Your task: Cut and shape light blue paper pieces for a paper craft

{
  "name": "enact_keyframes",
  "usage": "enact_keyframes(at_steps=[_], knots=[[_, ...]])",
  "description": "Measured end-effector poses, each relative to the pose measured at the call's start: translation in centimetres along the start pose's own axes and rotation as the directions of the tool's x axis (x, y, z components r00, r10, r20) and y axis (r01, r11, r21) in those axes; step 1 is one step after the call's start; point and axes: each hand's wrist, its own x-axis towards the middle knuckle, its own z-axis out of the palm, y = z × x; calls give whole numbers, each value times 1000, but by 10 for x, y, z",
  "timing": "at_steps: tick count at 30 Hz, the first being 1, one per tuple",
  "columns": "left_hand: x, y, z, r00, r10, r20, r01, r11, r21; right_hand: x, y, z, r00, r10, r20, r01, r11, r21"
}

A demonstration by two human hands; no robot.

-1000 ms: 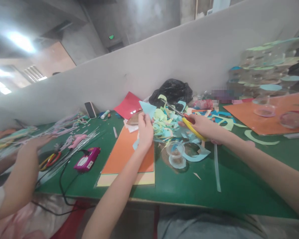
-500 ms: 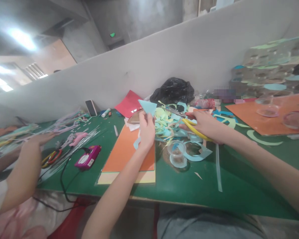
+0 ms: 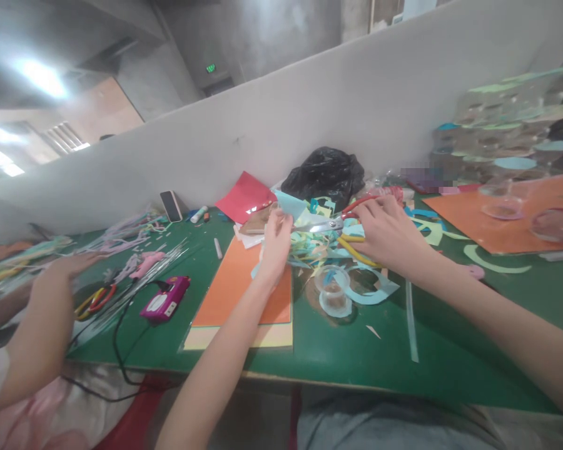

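Pinched in my left hand (image 3: 276, 240) is a piece of light blue paper (image 3: 291, 205), its pointed part sticking up past the fingertips. My right hand (image 3: 382, 228) grips scissors (image 3: 326, 225) with red and yellow handles. The handles are spread, and the blades point left at the paper. Beneath both hands lies a heap of green and blue paper scraps (image 3: 316, 245). Orange sheets (image 3: 234, 294) lie under my left wrist. Closer to me, a clear plastic cup (image 3: 334, 294) stands beside a blue paper ring (image 3: 370, 294).
A black plastic bag (image 3: 326, 178) and a red sheet (image 3: 244, 197) lie by the wall. On the left are a phone (image 3: 170, 206), a purple power strip (image 3: 166, 300) with a cord, and a co-worker's arm (image 3: 42, 312). Stacked cups (image 3: 511, 125) stand at right.
The scissor handles have spread apart and my right hand has turned. The light blue paper has shifted slightly right and tilted, with the blades now up against it. A pink object shows by my right forearm.
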Motion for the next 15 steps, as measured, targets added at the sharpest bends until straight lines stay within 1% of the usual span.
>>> enact_keyframes(at_steps=[3,5,10,13,15], knots=[[1,-2,3,998,-36,54,36,999,3,0,-4,-5,1000,-29,4,29,999,-35],[3,-3,3,998,-45,53,44,999,12,0,-5,-7,999,-42,-1,42,998,-41],[7,-10,-3,997,-59,-49,63,994,84,-1,-4,-7,1000,-22,16,22,1000,13],[13,-15,-9,989,-76,-124,84,994,64,-1,0,-8,999,26,43,-29,997,65],[17,-19,-14,983,-71,-172,87,993,84,-1,3,-9,996,73,46,-77,994,79]])
